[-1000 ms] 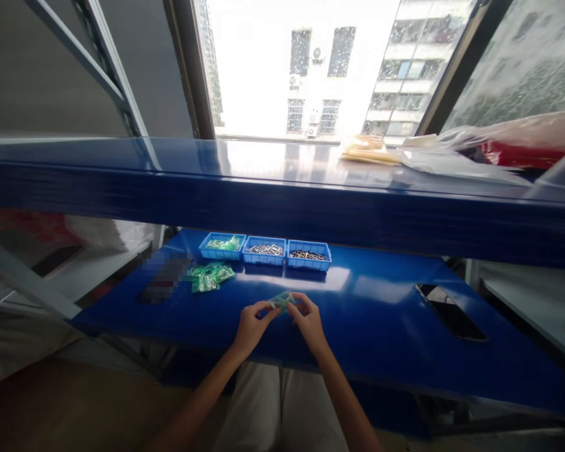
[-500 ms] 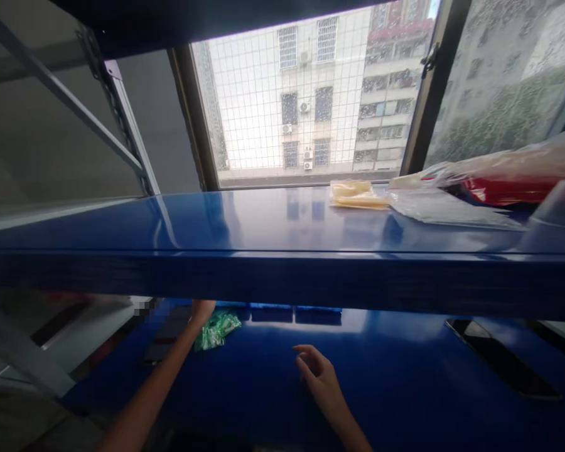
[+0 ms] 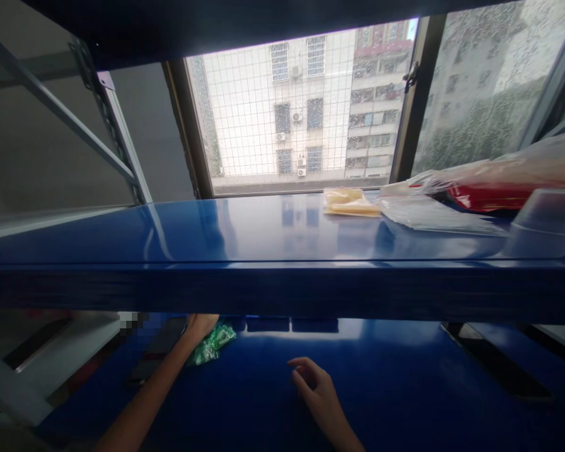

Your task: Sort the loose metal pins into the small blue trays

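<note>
"Where were the green packets (image 3: 214, 346)?"

"On the surface (image 3: 254, 408), just right of the left hand (image 3: 203, 326), which the shelf (image 3: 282, 292) partly hid; I couldn't tell whether it gripped anything."

"And the right hand (image 3: 316, 389)?"

"Loosely curled, thumb and forefinger parted. The blue trays (image 3: 267, 324) sat beyond it, mostly hidden, and a phone (image 3: 499, 367) lay well to its right."

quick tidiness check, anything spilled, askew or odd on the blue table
Nothing looks spilled or damaged in what shows. Slightly untidy: the green packets lie in a loose, crumpled heap on the blue table, by the left hand. The shelf hides the insides of the blue bins.
</note>
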A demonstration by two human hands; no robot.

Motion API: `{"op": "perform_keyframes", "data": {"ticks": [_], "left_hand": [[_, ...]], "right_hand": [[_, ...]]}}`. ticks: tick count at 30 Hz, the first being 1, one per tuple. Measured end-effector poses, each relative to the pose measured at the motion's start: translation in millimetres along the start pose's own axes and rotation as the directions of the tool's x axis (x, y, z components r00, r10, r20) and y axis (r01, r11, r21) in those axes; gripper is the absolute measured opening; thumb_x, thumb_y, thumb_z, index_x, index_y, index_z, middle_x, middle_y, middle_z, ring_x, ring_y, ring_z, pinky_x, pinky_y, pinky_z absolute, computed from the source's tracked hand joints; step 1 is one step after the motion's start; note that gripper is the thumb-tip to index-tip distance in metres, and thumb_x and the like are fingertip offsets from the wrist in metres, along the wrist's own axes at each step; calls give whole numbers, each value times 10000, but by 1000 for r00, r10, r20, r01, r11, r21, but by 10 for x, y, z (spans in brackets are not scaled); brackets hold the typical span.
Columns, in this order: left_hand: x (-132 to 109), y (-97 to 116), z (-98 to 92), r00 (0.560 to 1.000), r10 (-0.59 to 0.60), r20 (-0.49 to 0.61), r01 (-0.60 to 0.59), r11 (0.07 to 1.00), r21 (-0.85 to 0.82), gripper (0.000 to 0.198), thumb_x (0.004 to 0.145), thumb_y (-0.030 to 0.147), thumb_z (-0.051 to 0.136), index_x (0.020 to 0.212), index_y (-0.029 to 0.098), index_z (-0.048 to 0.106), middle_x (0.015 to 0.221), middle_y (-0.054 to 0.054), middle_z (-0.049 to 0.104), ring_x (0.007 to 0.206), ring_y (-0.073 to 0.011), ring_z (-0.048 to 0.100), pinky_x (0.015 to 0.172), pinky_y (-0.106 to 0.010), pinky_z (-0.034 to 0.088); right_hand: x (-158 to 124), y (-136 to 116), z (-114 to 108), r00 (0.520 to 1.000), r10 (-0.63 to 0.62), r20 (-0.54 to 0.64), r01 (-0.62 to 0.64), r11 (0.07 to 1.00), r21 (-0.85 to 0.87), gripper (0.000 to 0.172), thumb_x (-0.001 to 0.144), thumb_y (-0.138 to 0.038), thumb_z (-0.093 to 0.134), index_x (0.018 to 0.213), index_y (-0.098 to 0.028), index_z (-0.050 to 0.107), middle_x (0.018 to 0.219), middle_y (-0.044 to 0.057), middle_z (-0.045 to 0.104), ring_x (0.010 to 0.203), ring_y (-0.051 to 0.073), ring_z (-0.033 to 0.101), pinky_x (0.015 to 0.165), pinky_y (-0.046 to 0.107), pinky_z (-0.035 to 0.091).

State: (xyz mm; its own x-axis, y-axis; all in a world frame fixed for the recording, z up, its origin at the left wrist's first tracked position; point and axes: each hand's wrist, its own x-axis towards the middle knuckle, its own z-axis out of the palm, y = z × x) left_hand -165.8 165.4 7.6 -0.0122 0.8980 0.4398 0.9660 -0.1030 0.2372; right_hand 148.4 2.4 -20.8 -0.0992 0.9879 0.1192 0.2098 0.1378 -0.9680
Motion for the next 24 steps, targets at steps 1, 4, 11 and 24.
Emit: {"op": "perform_keyframes", "data": {"ticks": [1, 4, 11, 24], "left_hand": [[-38, 58, -14, 1000, 27, 8, -27, 998, 62, 325, 759, 265, 396, 986, 161, 603, 1039, -98, 617, 1058, -263, 497, 959, -446, 312], [-207, 246, -48, 997, 61, 51, -69, 981, 182, 316, 794, 238, 374, 990, 144, 604, 1028, -129, 617, 1068, -283, 494, 952, -481, 294], [-979, 792, 64, 995, 67, -80, -57, 991, 117, 495, 795, 334, 406, 1263, 173, 404, 1251, -146, 466, 1201, -304, 367, 937, -493, 322], [-1245, 905, 154, 995, -26, -92, 31, 998, 55, 612, 778, 387, 402, 1264, 17, 371, 1319, -219, 375, 1264, -344, 252, 997, -501, 247]], "right_hand": [[-5, -16, -12, 1000, 4, 13, -4, 1000, -8, 285, 792, -404, 470, 927, -201, 617, 735, 30, 611, 606, 159, 557, 521, 248, 407], [-15, -37, -30, 1000, 2, 15, -2, 1000, -24, 282, 793, -401, 471, 914, -199, 626, 741, 36, 621, 611, 162, 560, 524, 251, 410], [-7, -4, -42, 998, -57, 2, 57, 998, -5, 274, 783, -407, 487, 871, -200, 643, 711, 41, 630, 584, 174, 562, 513, 268, 416], [-56, -38, -52, 996, -79, -34, 79, 997, 19, 219, 783, -314, 493, 872, -169, 630, 694, 31, 620, 566, 144, 535, 530, 245, 413]]}}
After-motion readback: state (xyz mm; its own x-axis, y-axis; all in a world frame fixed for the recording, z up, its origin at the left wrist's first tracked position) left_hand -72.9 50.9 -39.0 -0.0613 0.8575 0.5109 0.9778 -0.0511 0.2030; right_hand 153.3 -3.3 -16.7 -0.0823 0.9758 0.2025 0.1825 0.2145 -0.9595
